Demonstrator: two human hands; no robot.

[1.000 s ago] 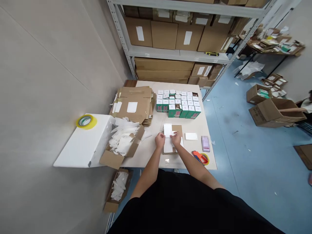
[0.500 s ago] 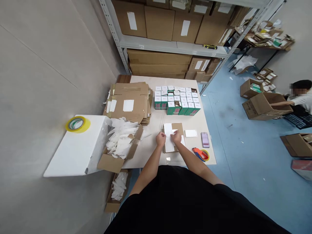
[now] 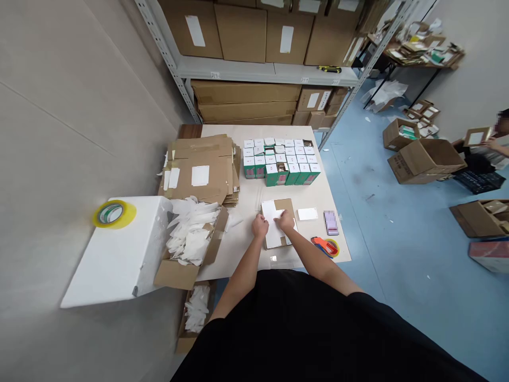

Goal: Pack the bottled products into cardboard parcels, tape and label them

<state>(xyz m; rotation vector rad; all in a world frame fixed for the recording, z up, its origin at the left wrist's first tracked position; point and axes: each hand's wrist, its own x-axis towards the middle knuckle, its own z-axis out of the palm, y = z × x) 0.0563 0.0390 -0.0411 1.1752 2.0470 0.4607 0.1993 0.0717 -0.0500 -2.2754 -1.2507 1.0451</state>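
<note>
A flat cardboard box (image 3: 283, 203) lies on the table in front of me, with a white label (image 3: 274, 237) covering much of its top. My left hand (image 3: 260, 226) is closed at the box's left edge, beside the label; its fingertips are too small to make out. Over the label's upper right part, my right hand (image 3: 285, 220) has its fingers pinched together on the white sheet. Just right of the box lies a small white box (image 3: 307, 214). Farther right are a purple pack (image 3: 331, 223) and an orange tape dispenser (image 3: 324, 245) with yellow tape.
Several green-and-white boxes (image 3: 294, 172) stand in rows behind. Flattened cartons (image 3: 199, 154) are stacked left, near an open carton (image 3: 178, 273) of white paper scraps. A tape roll (image 3: 114, 214) sits on a white block (image 3: 107, 260). Shelving (image 3: 246, 71) rises behind; another person (image 3: 499, 146) works right.
My view has shifted slightly. The label's crease across the middle has gone and it lies flatter under my hands. The other person now holds up a labelled parcel.
</note>
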